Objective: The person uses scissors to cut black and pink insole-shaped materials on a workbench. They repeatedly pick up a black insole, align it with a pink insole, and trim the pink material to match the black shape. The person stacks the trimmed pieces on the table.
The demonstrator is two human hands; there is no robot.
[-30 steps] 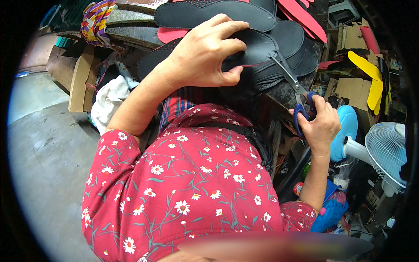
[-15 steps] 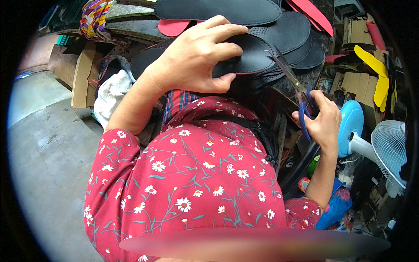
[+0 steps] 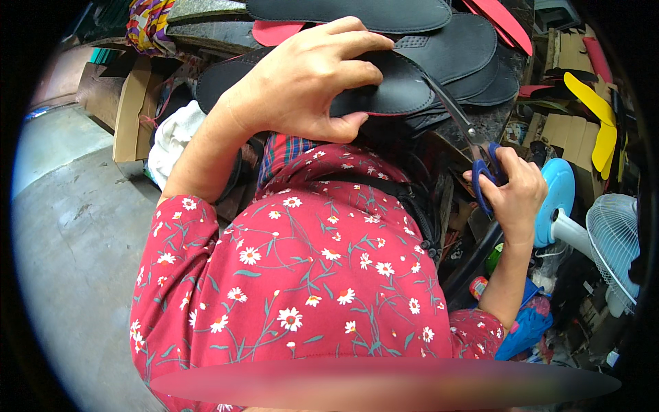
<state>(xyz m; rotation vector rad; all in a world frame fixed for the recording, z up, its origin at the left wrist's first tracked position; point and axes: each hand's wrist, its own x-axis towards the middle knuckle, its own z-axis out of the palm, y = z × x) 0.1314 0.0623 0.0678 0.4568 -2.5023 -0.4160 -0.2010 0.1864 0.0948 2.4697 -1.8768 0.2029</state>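
Note:
My left hand (image 3: 329, 79) grips a black shoe insole (image 3: 401, 86) with a stitched rim and a thin red edge underneath. The fingers curl over its top while the thumb presses at the near edge. In my right hand (image 3: 518, 189) is a pair of scissors (image 3: 470, 134) with blue handles, thumb and fingers through the loops. Its blades point up and left, lying nearly together, with the tips beside the insole's rounded right end. Behind the held piece, more black insoles (image 3: 460, 51) lie overlapping on the dark worktable (image 3: 473, 127).
Another long black insole (image 3: 350, 12) and red pieces (image 3: 506, 26) lie at the back. To the right are yellow cut-outs (image 3: 604, 141), cardboard (image 3: 566, 137) and a fan (image 3: 607, 230) with a blue base. A white cloth (image 3: 175, 134) hangs at the left, above the concrete floor (image 3: 82, 226).
The scissor blades were parted and have come nearly together. My right hand has moved slightly right and down. My left hand keeps its hold on the insole.

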